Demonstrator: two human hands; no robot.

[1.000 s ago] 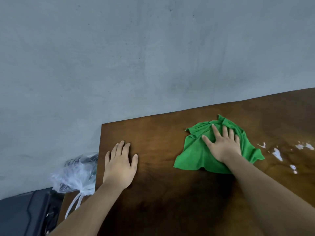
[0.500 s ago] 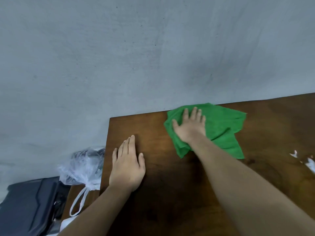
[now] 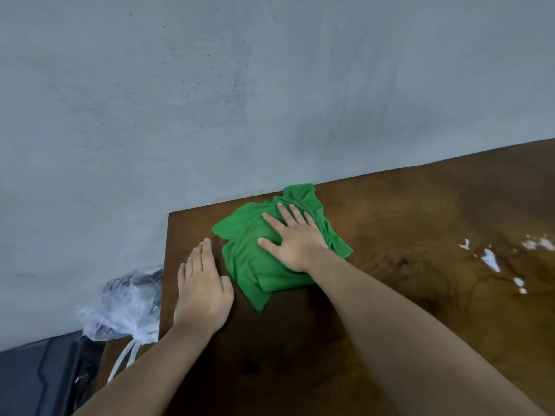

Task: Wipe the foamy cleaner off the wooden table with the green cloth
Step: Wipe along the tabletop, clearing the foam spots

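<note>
While the left hand [image 3: 202, 289] lies flat, fingers together, on the dark brown wooden table [image 3: 390, 229], the right hand [image 3: 295, 241] presses spread fingers onto the crumpled green cloth [image 3: 249, 265] by the far-left corner. White foam blobs [image 3: 489, 259] lie well apart, rightward.

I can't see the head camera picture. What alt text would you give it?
A person's right hand presses a crumpled green cloth onto a wooden table near its far left corner, while the left hand rests flat beside it. White foam patches lie further right; a clear plastic bag sits past the table's left edge.
</note>
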